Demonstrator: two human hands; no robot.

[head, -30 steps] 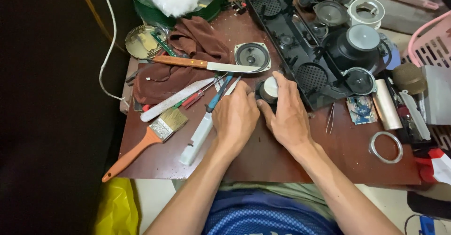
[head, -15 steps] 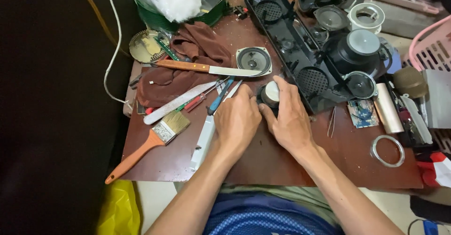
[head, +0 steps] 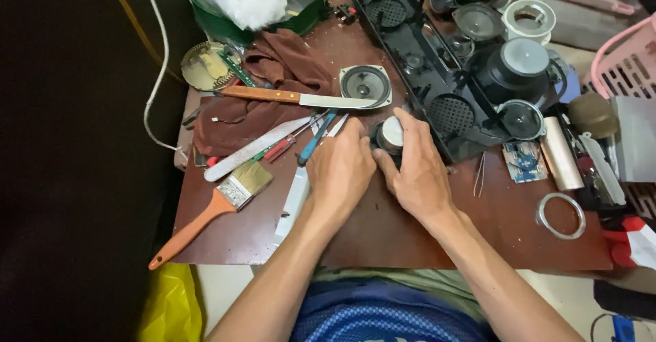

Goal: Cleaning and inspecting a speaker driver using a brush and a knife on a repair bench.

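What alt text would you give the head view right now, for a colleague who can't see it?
Both hands, left hand and right hand, cup a small round speaker driver on a cluttered brown table. A long black speaker housing lies just right of it; a paintbrush, a knife and a brown cloth lie to the left.

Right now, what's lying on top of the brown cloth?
On the brown cloth lies a wooden-handled knife, its blade tip reaching the small square speaker. A metal file overlaps the cloth's lower edge. Whatever the cloth's folds cover is hidden.
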